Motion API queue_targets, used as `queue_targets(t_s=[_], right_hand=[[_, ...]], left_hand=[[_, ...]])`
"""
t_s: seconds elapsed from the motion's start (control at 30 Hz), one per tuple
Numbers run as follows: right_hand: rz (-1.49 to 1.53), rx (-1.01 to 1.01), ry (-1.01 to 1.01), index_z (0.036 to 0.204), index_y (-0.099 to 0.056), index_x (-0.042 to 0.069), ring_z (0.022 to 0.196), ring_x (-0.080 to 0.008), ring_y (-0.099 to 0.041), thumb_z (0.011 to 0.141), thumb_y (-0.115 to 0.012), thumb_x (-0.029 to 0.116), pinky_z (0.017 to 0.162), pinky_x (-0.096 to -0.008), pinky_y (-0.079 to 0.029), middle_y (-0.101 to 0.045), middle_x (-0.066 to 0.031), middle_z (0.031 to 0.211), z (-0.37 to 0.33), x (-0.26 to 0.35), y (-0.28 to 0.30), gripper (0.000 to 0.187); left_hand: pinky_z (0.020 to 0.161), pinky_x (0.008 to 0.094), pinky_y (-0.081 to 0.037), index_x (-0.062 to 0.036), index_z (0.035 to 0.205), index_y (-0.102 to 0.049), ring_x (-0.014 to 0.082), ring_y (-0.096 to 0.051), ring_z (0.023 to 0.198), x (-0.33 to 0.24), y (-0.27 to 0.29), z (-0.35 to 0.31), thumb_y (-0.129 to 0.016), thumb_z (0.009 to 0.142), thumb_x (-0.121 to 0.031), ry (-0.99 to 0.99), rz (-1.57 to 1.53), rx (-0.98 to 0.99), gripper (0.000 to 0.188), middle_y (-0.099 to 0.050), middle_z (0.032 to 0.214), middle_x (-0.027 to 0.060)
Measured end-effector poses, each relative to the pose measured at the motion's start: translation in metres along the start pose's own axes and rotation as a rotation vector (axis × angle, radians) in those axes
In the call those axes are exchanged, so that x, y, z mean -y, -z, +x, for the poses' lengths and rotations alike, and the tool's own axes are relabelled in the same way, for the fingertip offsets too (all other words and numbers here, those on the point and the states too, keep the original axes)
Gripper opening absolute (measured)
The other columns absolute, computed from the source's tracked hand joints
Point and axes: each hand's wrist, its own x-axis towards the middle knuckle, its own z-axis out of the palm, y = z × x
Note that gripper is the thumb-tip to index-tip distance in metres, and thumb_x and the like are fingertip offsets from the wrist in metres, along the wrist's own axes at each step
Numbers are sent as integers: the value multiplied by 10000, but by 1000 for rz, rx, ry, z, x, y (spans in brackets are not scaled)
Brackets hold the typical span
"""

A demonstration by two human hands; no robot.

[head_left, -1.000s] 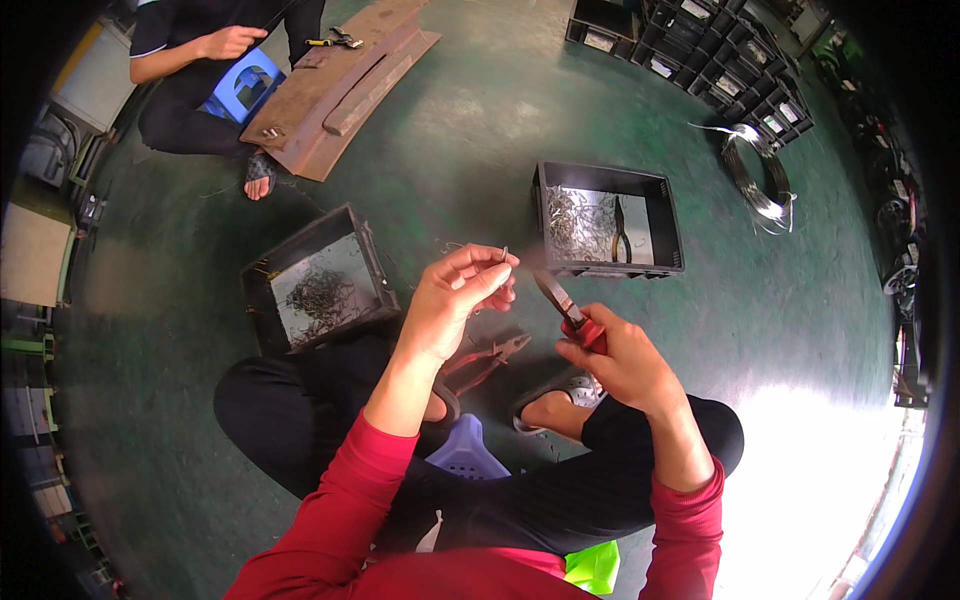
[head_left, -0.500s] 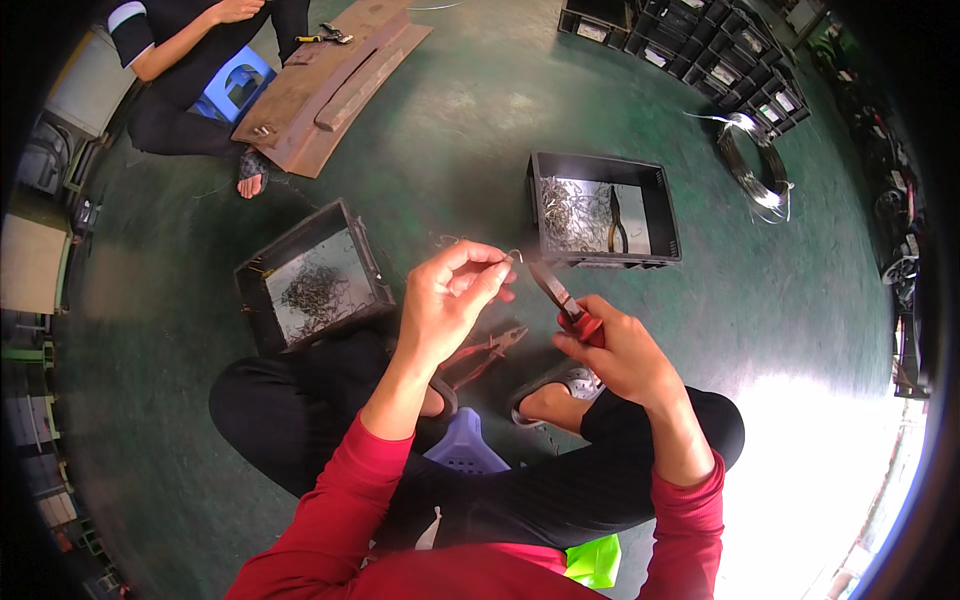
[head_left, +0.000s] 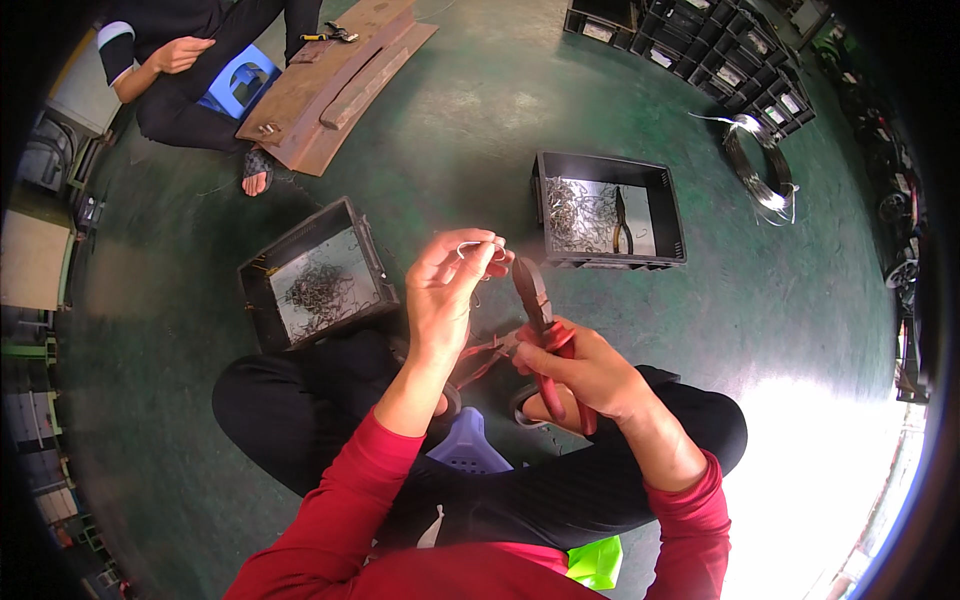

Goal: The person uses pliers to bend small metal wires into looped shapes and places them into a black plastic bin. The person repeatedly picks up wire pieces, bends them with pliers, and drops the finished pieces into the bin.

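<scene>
My left hand is raised in front of me and pinches a small bent piece of wire between thumb and fingers. My right hand grips red-handled pliers with dark jaws that point up toward the wire, close beside the left fingers. Both sleeves are red. I sit on a low blue stool with legs crossed.
A black crate of small dark wire pieces stands at my left, another black crate with shiny wire pieces and pliers ahead at right. A wire coil lies far right. Another person sits at top left by brown boards. Stacked crates line the back.
My view has shifted slightly. The hands stay together; the pliers' jaws have drawn a little away from the wire in my left fingers.
</scene>
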Motion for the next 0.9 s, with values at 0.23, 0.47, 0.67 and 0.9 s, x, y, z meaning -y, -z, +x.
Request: queue_targets(t_s=[0.23, 0.47, 0.67, 0.9], right_hand=[[53, 81, -126, 1115, -552, 0, 861, -115, -582, 928, -636, 304, 785, -280, -480, -625, -63, 948, 2, 2, -5, 367], [30, 69, -56, 1089, -566, 7, 852, -108, -577, 933, -620, 343, 794, -276, -465, -628, -54, 934, 5, 5, -11, 374], [24, 67, -42, 1055, -574, 9, 836, -105, -568, 947, -595, 341, 790, -273, -457, -626, -44, 902, 4, 7, -13, 350], [4, 90, -36, 1024, -568, 22, 813, -104, -563, 956, -580, 359, 766, -268, -458, -616, -39, 895, 6, 4, -12, 344]], left_hand=[[786, 298, -514, -32, 1015, -645, 193, -663, 912, 2, -5, -5, -617, 926, -67, -53, -17, -53, 101, -669, 969, 82], [765, 248, -503, -73, 1004, -634, 165, -668, 900, 10, -11, -10, -605, 931, -67, -123, 57, -101, 78, -684, 974, 51], [767, 259, -512, -68, 1009, -631, 174, -668, 907, 11, -11, -12, -605, 934, -73, -114, 37, -112, 80, -681, 991, 59], [776, 279, -527, -61, 1028, -624, 195, -670, 935, 14, -10, -13, -597, 936, -63, -131, 37, -97, 96, -677, 999, 67]])
